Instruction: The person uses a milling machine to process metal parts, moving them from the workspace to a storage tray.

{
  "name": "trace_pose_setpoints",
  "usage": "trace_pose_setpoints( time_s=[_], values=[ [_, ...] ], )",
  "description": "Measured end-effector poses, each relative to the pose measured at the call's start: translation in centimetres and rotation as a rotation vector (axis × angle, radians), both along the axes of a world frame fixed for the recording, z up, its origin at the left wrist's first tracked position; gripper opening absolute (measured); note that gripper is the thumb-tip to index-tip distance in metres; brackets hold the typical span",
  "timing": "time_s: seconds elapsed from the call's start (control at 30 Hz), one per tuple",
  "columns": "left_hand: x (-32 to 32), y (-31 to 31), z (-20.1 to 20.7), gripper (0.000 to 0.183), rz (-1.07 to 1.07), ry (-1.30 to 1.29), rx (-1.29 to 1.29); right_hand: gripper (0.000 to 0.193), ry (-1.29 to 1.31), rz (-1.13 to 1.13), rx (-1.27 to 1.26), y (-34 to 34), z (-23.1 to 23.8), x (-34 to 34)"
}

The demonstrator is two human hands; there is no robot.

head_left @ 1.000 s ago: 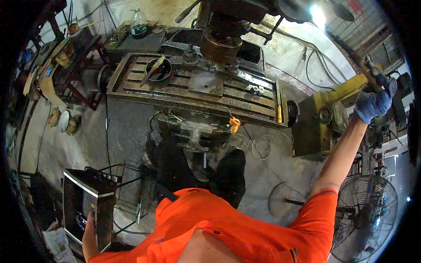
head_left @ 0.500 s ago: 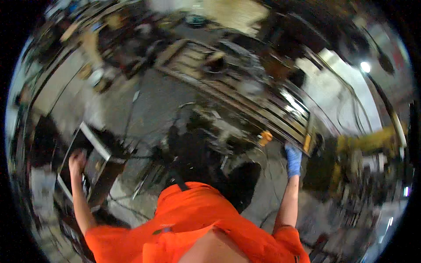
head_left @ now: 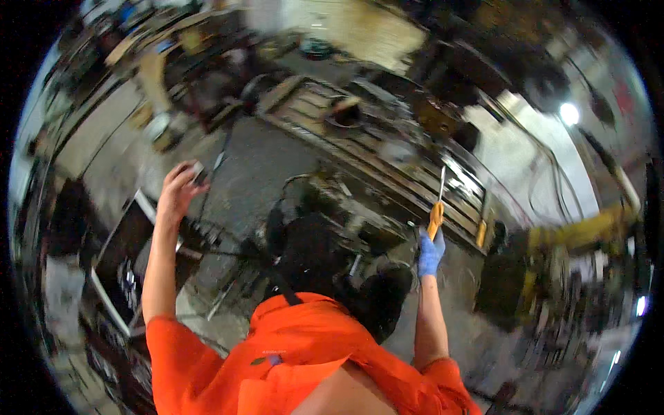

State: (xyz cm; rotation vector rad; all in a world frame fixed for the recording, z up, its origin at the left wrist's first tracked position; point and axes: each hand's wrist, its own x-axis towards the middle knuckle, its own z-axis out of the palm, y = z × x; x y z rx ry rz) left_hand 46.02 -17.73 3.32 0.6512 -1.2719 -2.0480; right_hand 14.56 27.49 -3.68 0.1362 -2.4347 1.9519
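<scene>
My left hand [head_left: 177, 192] is raised above a dark open drawer or box with a pale rim [head_left: 145, 206]. Its fingers and thumb are closed on a small grey metal-looking block [head_left: 197, 169], whose exact kind is too blurred to tell. My right hand [head_left: 430, 254], in a blue glove, grips an orange air blow gun [head_left: 436, 218]. The gun's long thin metal nozzle [head_left: 443, 183] points away from me, over the near right end of a slotted machine table [head_left: 311, 131]. My palm and fingers hide part of its handle.
A dark round part [head_left: 344, 114] sits on the machine table. A white bucket [head_left: 159, 128] stands at the far left. At the right are a bright lamp [head_left: 569, 113], a pale panel with hanging cables [head_left: 539, 152] and a yellow machine part [head_left: 574, 232]. Hoses lie around my feet.
My left hand has risen from the box, moving right and away from me with the small block. My right hand has moved left from the table's end and taken hold of the orange blow gun.
</scene>
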Motion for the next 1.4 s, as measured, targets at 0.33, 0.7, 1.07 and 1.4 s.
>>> trace_pose_setpoints(
  time_s=[0.33,0.7,1.07,1.4],
  values=[
    [-3.4,-0.9,-5.9,0.021,-0.022,-0.053,0.195,0.049,0.249,0.298,1.095,-1.2,11.5,-2.3],
    [-5.4,1.5,-3.9,0.014,-0.082,-0.149,0.012,0.049,0.027,0.281,1.078,-7.5,11.1,-7.4],
    [-24.8,14.3,-0.6,0.017,-0.546,-0.155,-0.274,0.049,0.135,0.838,1.003,0.5,11.4,3.1],
    [-39.4,19.4,0.1,0.032,-0.209,-0.437,-1.575,0.030,-0.013,0.493,0.388,3.6,15.5,0.4]
  ],
)
